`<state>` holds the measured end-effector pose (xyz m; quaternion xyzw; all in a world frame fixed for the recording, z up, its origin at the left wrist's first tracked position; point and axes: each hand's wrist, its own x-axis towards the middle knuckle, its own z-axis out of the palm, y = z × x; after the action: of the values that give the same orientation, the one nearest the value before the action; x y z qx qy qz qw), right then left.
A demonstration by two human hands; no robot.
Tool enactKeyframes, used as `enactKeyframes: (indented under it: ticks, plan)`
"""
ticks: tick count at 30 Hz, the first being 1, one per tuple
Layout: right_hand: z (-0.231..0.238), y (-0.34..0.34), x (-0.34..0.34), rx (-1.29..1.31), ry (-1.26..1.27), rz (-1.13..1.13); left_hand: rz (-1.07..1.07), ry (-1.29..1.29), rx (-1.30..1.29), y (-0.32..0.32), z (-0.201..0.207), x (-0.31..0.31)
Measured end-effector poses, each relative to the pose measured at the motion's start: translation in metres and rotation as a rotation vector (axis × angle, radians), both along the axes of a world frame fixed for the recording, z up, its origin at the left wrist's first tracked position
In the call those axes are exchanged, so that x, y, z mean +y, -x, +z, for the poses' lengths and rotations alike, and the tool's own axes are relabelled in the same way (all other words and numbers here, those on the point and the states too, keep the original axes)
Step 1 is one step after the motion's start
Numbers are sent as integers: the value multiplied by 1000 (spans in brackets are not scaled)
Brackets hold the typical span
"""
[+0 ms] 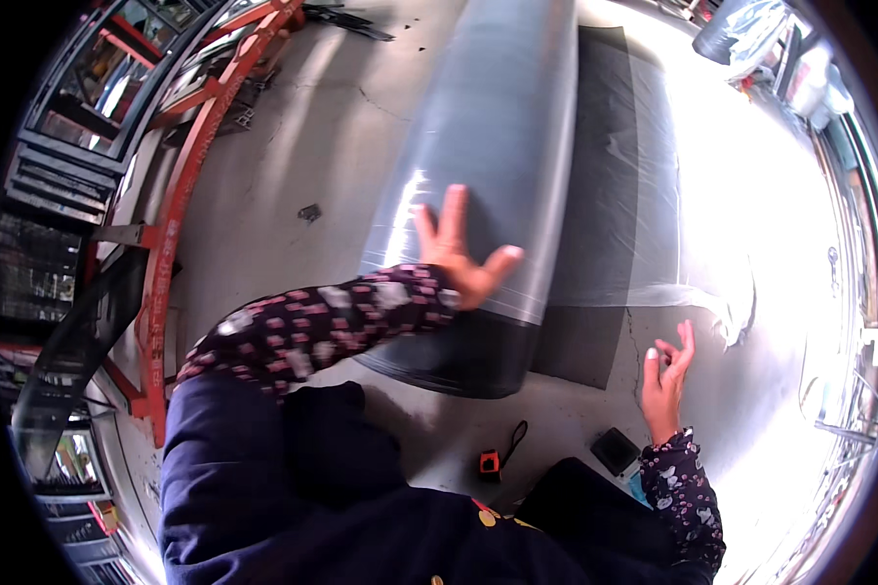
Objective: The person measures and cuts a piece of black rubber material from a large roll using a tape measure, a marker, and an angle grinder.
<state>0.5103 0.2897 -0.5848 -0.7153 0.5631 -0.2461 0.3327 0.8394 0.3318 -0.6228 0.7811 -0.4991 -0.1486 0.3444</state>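
Observation:
A large roll of dark sheet material [502,127], wrapped in clear plastic film, lies lengthwise on the floor in front of me. My left hand [458,255] rests on top of it with fingers spread. At the near end of the roll, black layers show below the film's edge. To the right, an unrolled dark sheet [603,175] lies flat, partly covered by clear plastic film [693,295]. My right hand [665,380] is raised over the floor beside the sheet's near corner, fingers apart and slightly curled, holding nothing.
An orange and black tape measure [491,464] with a strap sits on the floor near my knees. Beside my right forearm is a small dark box-like object [616,451]. A red metal rack [171,224] with dark frames stands at left. A small metal piece [309,212] lies on the concrete.

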Motion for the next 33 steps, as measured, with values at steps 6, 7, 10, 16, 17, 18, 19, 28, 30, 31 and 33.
enactKeyframes:
  ticks: [6, 7, 10, 16, 17, 18, 19, 28, 30, 31, 33]
  plan:
    - [10, -17, -1, -104, 130, 249, -489, -500, 302, 91, 61, -60]
    - [10, -11, -2, -99, 126, 226, -262, -422, 461, 96, 82, -59]
    - [10, -13, -2, -152, 111, 156, -326, 183, 152, 34, 37, -70]
    - [13, -10, -5, -90, -14, 219, -230, -37, 44, 32, 10, -66]
    - [11, -10, -6, -96, -6, 221, -243, -11, 76, 37, 10, -68]
    - [8, -9, -5, -57, 20, 255, -218, -66, 55, 44, 12, -70]
    - [7, -8, -4, -14, 42, 285, -204, -99, 72, 53, 16, -72]
    - [9, -5, -1, 120, 151, 312, -252, -256, 133, 151, 32, -111]
    - [14, -6, 7, 167, 146, 285, -199, -321, 435, 183, 47, -122]
    - [22, -10, 12, 253, 152, 320, -247, -297, 514, 196, 47, -128]
    - [20, -12, 23, 350, 141, 355, -316, -276, 607, 223, 34, -150]
